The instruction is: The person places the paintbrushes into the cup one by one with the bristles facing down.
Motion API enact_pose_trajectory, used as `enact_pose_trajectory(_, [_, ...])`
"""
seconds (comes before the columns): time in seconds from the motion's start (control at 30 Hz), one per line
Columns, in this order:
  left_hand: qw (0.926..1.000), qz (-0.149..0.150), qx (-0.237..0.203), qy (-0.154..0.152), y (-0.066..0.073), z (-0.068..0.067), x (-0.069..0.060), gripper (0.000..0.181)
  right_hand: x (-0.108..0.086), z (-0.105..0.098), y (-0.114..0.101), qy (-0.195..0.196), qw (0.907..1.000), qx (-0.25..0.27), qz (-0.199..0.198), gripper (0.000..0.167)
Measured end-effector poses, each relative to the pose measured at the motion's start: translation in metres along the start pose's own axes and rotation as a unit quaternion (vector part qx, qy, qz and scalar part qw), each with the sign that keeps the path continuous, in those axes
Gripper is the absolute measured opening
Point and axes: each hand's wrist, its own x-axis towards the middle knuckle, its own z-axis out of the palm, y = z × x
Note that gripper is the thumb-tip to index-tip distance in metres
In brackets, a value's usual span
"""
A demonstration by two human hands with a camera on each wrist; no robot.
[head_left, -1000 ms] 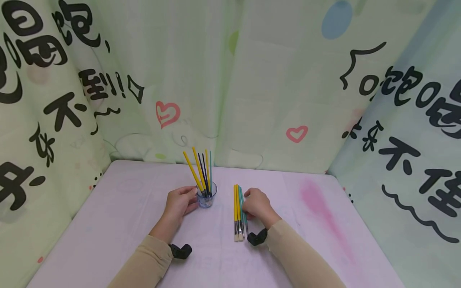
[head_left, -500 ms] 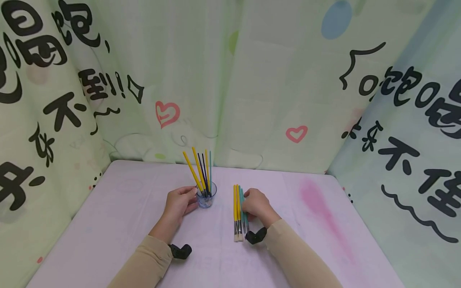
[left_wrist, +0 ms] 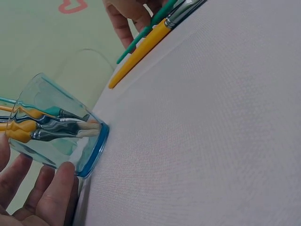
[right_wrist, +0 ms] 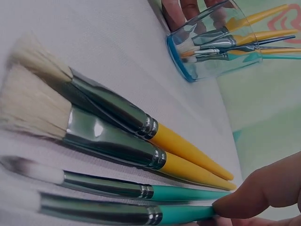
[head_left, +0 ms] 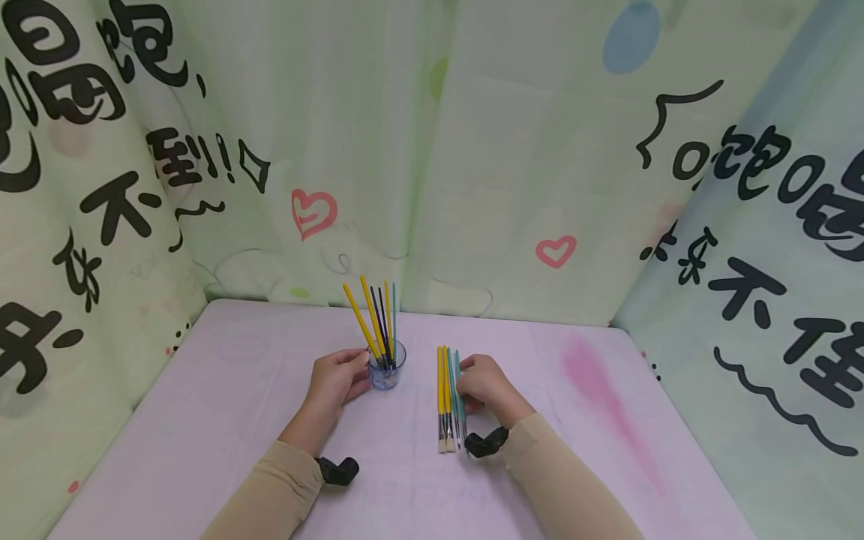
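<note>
A clear cup with a blue base stands on the table, holding several yellow, dark blue and green paintbrushes. My left hand holds the cup's left side, with the thumb near the rim. Right of the cup, two yellow flat-bristled paintbrushes lie side by side. Beside them lie two thinner green paintbrushes. My right hand pinches the handle of the outermost green paintbrush; the thumb shows on it in the right wrist view, while the other fingers are mostly hidden.
A pale pink cloth covers the table, with a brighter pink patch towards the right. Printed curtains hang behind and at both sides. Each wrist wears a black device.
The right hand has shifted slightly right, and the outermost green paintbrush now lies more in line with the others. The left hand and the cup stay nearly where they were.
</note>
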Motion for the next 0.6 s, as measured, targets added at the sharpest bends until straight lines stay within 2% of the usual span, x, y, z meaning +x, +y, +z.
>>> enact_pose_trajectory(0.17, [1.0,0.002,0.001,0.001,-0.0001,0.0004,0.0,0.031,0.0001,-0.0013,0.0027,0.0,0.999,0.044,0.004,0.052])
enact_pose_trajectory(0.4, [1.0,0.004,0.001,0.002,-0.0001,0.001,-0.0009,0.031,-0.0026,-0.0032,0.0009,0.011,0.997,0.077,0.004,0.056])
enact_pose_trajectory(0.6, [1.0,0.0,-0.001,0.002,0.0002,0.0007,-0.0014,0.031,-0.005,-0.0069,-0.0063,0.02,0.994,0.106,-0.016,0.061])
